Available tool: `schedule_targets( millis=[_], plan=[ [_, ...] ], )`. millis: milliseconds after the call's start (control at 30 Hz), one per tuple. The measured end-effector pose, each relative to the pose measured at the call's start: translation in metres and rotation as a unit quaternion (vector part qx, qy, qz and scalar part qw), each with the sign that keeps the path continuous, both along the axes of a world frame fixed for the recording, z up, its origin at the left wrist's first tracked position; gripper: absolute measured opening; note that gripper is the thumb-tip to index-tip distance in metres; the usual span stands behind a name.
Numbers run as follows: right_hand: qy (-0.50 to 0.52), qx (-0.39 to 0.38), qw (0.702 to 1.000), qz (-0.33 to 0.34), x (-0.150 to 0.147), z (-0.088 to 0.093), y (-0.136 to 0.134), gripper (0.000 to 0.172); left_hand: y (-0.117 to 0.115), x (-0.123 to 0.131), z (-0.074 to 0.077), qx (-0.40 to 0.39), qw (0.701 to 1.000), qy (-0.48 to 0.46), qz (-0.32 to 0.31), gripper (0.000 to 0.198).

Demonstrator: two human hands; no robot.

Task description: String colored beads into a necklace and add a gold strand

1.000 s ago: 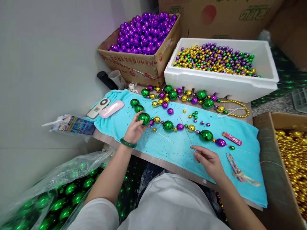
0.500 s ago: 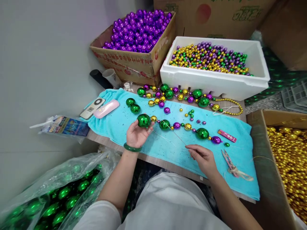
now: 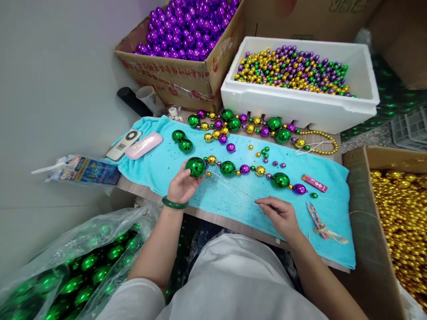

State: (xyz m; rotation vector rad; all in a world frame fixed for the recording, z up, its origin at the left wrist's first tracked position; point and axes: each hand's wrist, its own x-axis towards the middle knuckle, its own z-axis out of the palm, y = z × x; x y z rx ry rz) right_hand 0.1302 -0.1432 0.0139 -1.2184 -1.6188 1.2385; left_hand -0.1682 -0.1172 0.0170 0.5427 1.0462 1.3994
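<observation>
Lowered since half a second ago, the left hand [image 3: 182, 184] now cups the large green ball [image 3: 195, 167] just above the turquoise towel [image 3: 173, 166], fingers curled round it. The right hand [image 3: 278, 215] pinches a thin needle [image 3: 233, 186] near the towel's front edge. From the ball a bead strand [image 3: 256, 171] runs right, with two more large green balls on it. Two loose green balls [image 3: 182, 141] lie behind. Bare towel stays open between the hands; scissors [image 3: 316, 220] lie toward its right end.
</observation>
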Motion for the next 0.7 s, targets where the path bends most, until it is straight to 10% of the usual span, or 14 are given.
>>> schedule_targets(
  millis=[700],
  plan=[
    [-0.03,0.043,0.999,0.005,0.003,-0.007,-0.001,0.017,-0.001,0.022,0.007,-0.023,0.989,-0.141,-0.025,0.056]
  ],
)
